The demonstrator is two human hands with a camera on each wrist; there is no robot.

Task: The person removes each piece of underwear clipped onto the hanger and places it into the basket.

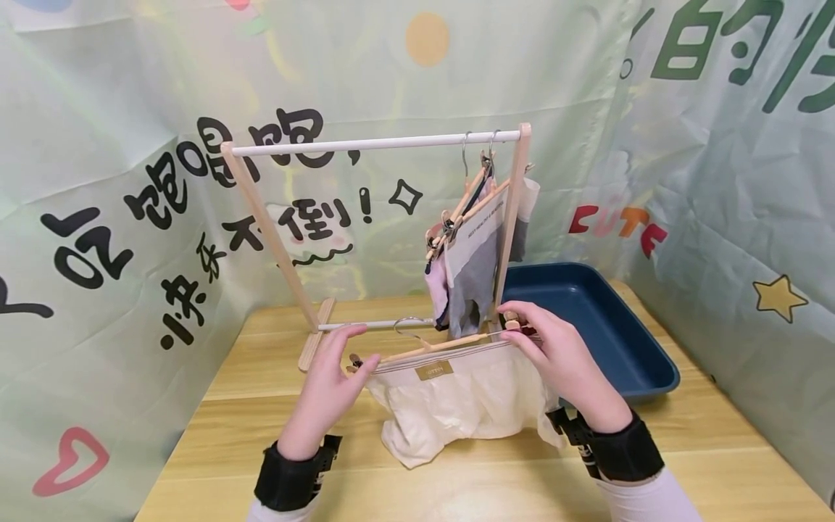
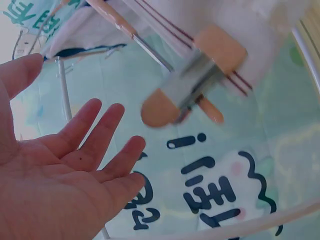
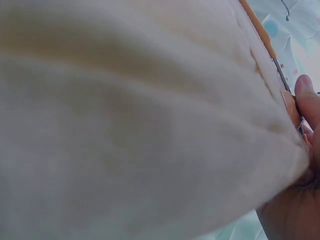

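Observation:
A cream garment [image 1: 466,399] with a gold label and thin dark lines along its top edge hangs from a clip hanger [image 1: 424,349], held up over the table. My right hand [image 1: 564,355] pinches the clip at the hanger's right end between thumb and fingers; part of that grip is hidden by cloth in the right wrist view. Beside the left end clip [image 2: 195,80], which bites the garment's edge, my left hand [image 2: 75,160] is spread with straight, parted fingers. A gap shows between it and the clip.
Behind the hands stands a small garment rack [image 1: 385,143] with wooden sides. Several small clothes [image 1: 479,254] hang on hangers at its right end. A dark blue tray [image 1: 587,333] lies to the right on the wooden table [image 1: 261,435]. Printed cloth walls enclose the table.

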